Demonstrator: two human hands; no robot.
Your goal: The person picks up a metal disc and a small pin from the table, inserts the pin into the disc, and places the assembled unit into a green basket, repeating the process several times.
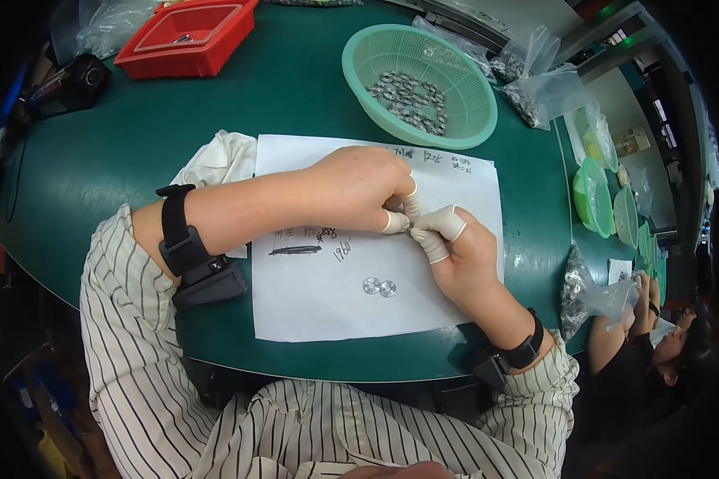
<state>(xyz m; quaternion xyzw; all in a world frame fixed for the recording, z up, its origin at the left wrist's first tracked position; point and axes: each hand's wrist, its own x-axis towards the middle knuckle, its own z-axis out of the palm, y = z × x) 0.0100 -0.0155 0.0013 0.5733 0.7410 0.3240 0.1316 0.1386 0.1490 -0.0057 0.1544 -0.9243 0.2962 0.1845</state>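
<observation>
Over the right half of a white paper sheet [319,311], my left hand [371,188] and my right hand [455,243] meet fingertip to fingertip. Both wear white finger cots on thumb and forefinger. Each hand is closed in a pinch; a small grey piece seems to show between the tips, mostly covered by the fingers. Below them on the paper lie two round silver metal discs [379,287], side by side and touching. Beyond the sheet's far edge stands a pale green mesh basket [475,104] holding many small metal pieces [407,100].
A red plastic tray [176,60] sits at the far left, near a black device [76,80]. A white cloth [224,160] touches the paper's left edge. Plastic bags of metal parts [527,100] and green baskets [593,199] line the right side, where another person [647,343] works.
</observation>
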